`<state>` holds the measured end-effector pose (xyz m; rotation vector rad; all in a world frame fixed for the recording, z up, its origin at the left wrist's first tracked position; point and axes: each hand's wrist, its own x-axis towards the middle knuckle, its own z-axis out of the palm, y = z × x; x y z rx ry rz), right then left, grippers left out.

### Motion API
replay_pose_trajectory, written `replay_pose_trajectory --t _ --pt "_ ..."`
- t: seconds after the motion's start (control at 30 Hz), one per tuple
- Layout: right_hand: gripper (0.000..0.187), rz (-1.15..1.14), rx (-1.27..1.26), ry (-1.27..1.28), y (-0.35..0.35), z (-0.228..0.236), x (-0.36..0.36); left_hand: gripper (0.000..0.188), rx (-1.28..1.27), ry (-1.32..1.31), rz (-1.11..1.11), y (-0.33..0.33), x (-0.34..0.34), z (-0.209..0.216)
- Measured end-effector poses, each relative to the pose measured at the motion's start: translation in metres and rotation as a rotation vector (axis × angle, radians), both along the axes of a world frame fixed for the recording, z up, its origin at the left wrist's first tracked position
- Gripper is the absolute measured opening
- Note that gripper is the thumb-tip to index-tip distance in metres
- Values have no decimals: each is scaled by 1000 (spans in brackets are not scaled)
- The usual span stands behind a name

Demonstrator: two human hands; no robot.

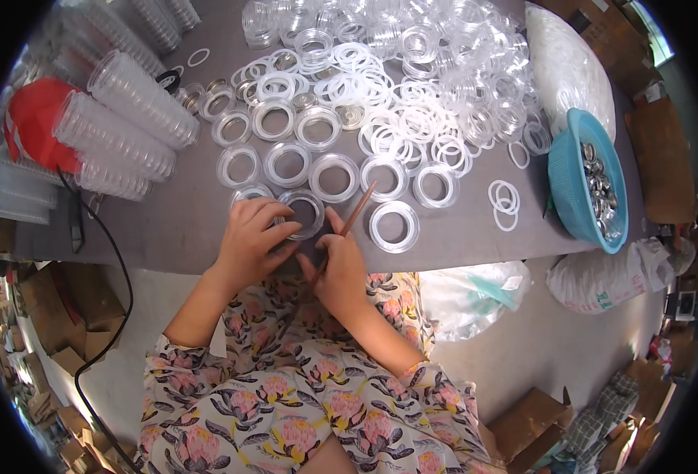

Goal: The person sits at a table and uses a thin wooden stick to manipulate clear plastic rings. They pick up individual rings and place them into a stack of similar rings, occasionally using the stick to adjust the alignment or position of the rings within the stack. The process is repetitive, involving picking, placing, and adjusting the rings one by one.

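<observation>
My left hand point(255, 237) is at the table's near edge, its fingers curled and closed over the left side of a round clear plastic case with a white ring point(311, 212). Something small and silvery shows between those fingers, too hidden to name. My right hand point(341, 267) is closed around a thin brownish pointed stick point(359, 207), its tip slanting up to the right. Its forefinger is beside the same case. Several similar cases with white rings stand in rows beyond my hands, among them one to the right point(394, 227) and another partly behind my left fingers point(252, 193).
Loose white rings point(412, 122) and clear round lids point(444, 39) are heaped at the back. Stacked clear cups point(139, 99) and a red cloth-like thing point(37, 122) are left. A blue basket point(564, 178) of metal pieces is right. A black cable point(120, 261) hangs at left.
</observation>
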<state>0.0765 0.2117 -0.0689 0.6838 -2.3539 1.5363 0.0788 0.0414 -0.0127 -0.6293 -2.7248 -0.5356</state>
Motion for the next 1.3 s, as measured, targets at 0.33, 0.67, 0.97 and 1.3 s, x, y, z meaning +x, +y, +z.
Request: replay_pose_trajectory --t 0.33,0.67,0.97,1.3 --pt "33 5 -1 121 15 -3 -4 22 246 89 267 -62 -139 14" --pt "29 -59 -22 204 11 -10 -3 25 269 -78 516 -88 -201 -6" --pt "33 -51 -24 224 14 -12 -2 26 754 8 474 -79 -192 -2" --pt "34 -44 5 221 14 -12 1 15 1090 -568 430 -23 -31 24"
